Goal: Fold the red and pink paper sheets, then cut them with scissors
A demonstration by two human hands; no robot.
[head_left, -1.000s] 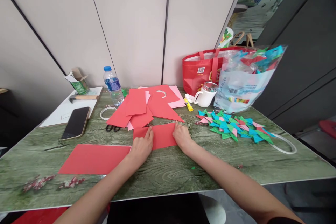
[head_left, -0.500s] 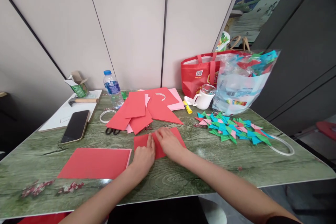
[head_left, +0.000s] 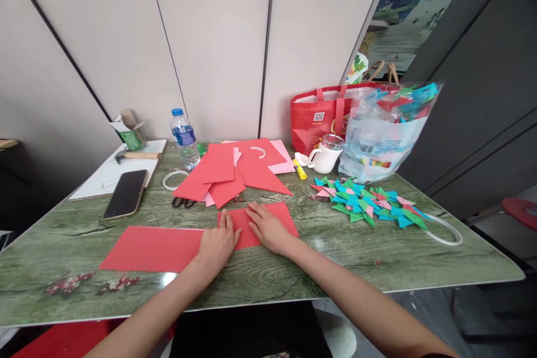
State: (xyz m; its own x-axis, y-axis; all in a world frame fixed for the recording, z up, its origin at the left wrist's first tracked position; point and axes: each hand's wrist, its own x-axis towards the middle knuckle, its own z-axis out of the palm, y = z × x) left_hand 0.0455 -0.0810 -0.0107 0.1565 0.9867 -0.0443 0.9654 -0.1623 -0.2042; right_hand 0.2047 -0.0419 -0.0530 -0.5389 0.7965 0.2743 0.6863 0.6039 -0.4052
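A red sheet of paper [head_left: 243, 229] lies on the green table in front of me, with both hands pressing on it. My left hand [head_left: 218, 239] rests on its left part, fingers stretched out and thumb apart. On the right part my right hand [head_left: 268, 228] lies flat with its fingers spread. A stack of red paper [head_left: 151, 249] sits to the left, its right end partly covered by my left hand. Beyond the hands is a pile of red and pink paper pieces [head_left: 226, 170], with black scissor handles [head_left: 183, 202] sticking out at its left.
At left are a phone [head_left: 126, 194], a hammer [head_left: 138, 155], a green box [head_left: 131, 133], a water bottle [head_left: 184, 140] and a white ring [head_left: 175, 179]. At right stand a white mug [head_left: 326, 155], a glue stick [head_left: 299, 169], folded paper pieces [head_left: 369, 201], a plastic bag [head_left: 381, 140] and a red bag [head_left: 314, 117].
My left hand has slid left across the red sheet, away from my right hand. My right hand's fingers have spread a little. The camera view has shifted slightly.
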